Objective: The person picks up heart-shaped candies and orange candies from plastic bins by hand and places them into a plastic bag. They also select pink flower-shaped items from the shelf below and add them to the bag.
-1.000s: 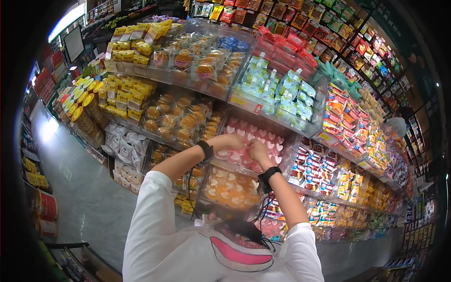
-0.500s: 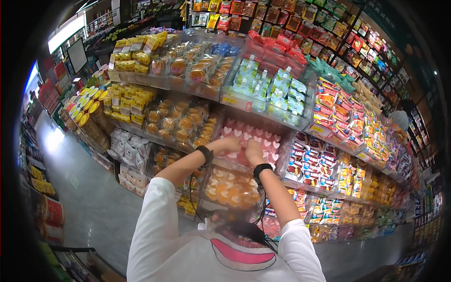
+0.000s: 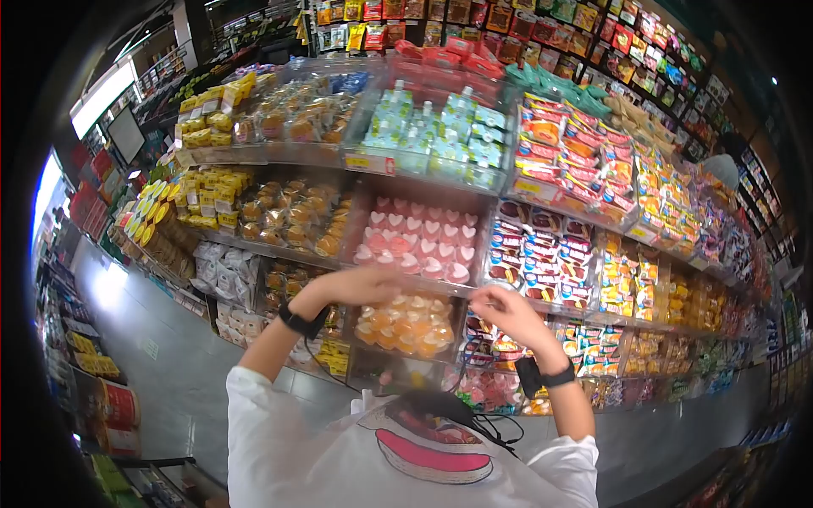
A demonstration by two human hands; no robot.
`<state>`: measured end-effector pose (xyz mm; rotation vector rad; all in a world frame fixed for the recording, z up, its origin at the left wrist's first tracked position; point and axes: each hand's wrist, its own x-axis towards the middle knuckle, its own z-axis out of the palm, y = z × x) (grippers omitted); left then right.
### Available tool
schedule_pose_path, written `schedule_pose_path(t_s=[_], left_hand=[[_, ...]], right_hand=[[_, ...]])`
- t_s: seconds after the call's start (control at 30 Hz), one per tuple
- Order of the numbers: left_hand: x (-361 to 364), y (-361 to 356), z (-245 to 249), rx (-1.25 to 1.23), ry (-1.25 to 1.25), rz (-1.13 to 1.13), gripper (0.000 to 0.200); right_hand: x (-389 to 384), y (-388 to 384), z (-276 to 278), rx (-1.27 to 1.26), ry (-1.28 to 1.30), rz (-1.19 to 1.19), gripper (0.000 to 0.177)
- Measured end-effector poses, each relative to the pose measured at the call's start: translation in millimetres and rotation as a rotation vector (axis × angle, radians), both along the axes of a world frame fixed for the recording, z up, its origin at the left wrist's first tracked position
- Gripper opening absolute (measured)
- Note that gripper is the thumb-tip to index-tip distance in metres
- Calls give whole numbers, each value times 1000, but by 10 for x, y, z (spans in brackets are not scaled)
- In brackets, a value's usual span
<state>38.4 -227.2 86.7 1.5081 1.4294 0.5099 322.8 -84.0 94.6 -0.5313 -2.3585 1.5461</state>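
Note:
Rows of small pink cups with white heart shapes (image 3: 419, 241) fill a clear bin in the middle of the display. My left hand (image 3: 366, 286) is over the lower left front of that bin, blurred by motion, so its grip cannot be made out. By the bin's front right corner is my right hand (image 3: 512, 315), its fingers loosely bent and apart, with nothing visible in them. Below, between the two hands, orange cups with pale tops (image 3: 406, 326) fill another clear bin. Both wrists wear black bands.
Green-and-white spouted pouches (image 3: 432, 127) stand on the tier above. Packaged red snacks (image 3: 576, 152) and blue-and-white packets (image 3: 542, 254) lie to the right. Wrapped buns (image 3: 296, 212) and yellow packets (image 3: 212, 199) are on the left, beside a grey aisle floor (image 3: 186, 364).
Both hands have drawn back from the pink cups toward me and moved apart, the left one leftward and the right one rightward. The view has shifted slightly.

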Motion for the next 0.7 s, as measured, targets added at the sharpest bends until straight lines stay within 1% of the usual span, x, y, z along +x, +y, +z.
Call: schedule_pose_path(t_s=[0.03,0.1,0.13,0.2,0.23,0.27,0.3,0.33,0.37,0.4,0.43,0.5,0.53,0.6,0.67,0.7], left_hand=[[157,-101,-21,82,47,-43,40],[441,-211,-116,-30,59,-127,39],[556,-243,-299,-79,1,-123,39],[772,-261,-901,-182,-122,-112,38],[904,-265,-1207,-233,-126,-67,36],[1032,-270,-1511,-282,-125,-21,34],[1163,-287,-1713,-325,-120,27,32],[1375,-276,-1825,-226,13,59,27],[1472,-274,-2107,-116,59,-48,26],[1549,-278,-2521,-7,99,-154,25],[1633,-313,-2811,102,134,-259,24],[1985,-174,-3023,-175,-6,-162,29],[2191,-81,-3124,-311,-76,-106,31],[2441,37,-3481,-243,29,-178,30],[2629,117,-3830,-207,93,-179,29],[2732,163,-3981,-205,100,-145,29]], right_hand=[[275,-34,-35,-82,-16,1,20],[834,10,-347,-250,-127,5,22],[1085,0,-447,-339,-128,13,25],[1532,-13,-717,-443,-198,-74,27],[1748,-16,-887,-492,-235,-117,28],[1955,-9,-1173,-458,-200,-109,29],[2114,-1,-1360,-490,-239,-139,28],[2258,5,-1523,-519,-277,-169,28],[2383,13,-1696,-549,-318,-197,28],[2494,13,-1919,-555,-316,-222,29],[2573,-11,-2106,-595,-360,-275,27],[2665,7,-2421,-660,-451,-373,22],[2684,25,-2569,-708,-490,-373,21],[2705,61,-2988,-726,-543,-366,23],[2652,51,-3345,-714,-573,-394,26],[2583,49,-3493,-701,-592,-367,27]])
